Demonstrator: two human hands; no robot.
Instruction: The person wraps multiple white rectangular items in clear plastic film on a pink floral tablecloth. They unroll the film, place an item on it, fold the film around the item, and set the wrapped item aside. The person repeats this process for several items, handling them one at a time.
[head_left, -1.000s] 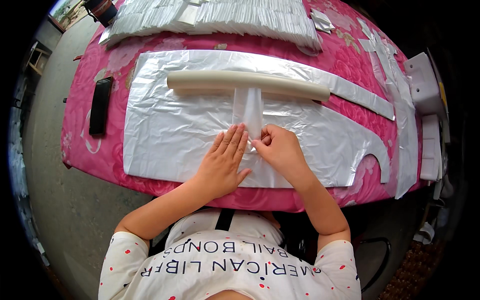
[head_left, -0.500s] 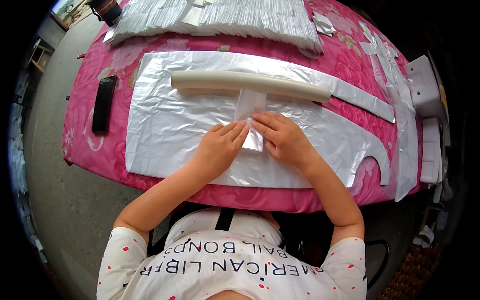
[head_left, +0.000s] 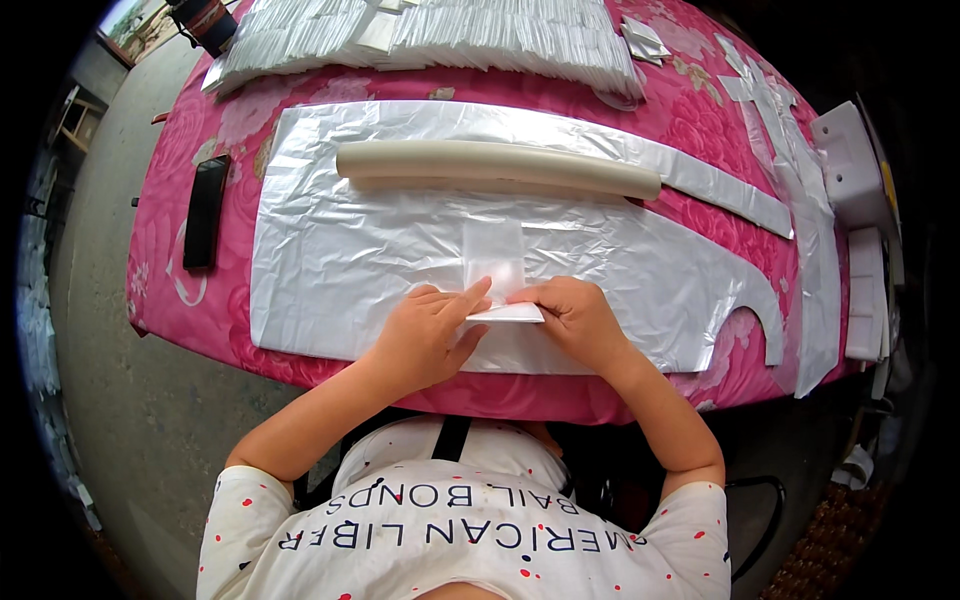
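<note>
Between my hands is a narrow folded strip of thin white plastic bag (head_left: 493, 250), lying on a large flat stack of whitish plastic bags (head_left: 350, 240). Its near end is folded up, with the folded edge facing me. My left hand (head_left: 425, 330) has this fold between thumb and fingers at its left end. At the right end, my right hand (head_left: 575, 315) pinches the fold with thumb and forefinger. Beyond the strip, a long cream-coloured tube (head_left: 500, 165) lies crosswise on the stack.
Rows of folded plastic packets (head_left: 440, 45) stand along the far side of the pink flowered tablecloth (head_left: 255, 110). A black phone (head_left: 207, 212) lies at the left. Loose plastic strips (head_left: 800, 230) and white boxes (head_left: 850, 170) are at the right.
Both hands have come nearer to me with the strip, away from the tube. The strip's near end, flat before, is now folded up between my fingers.
</note>
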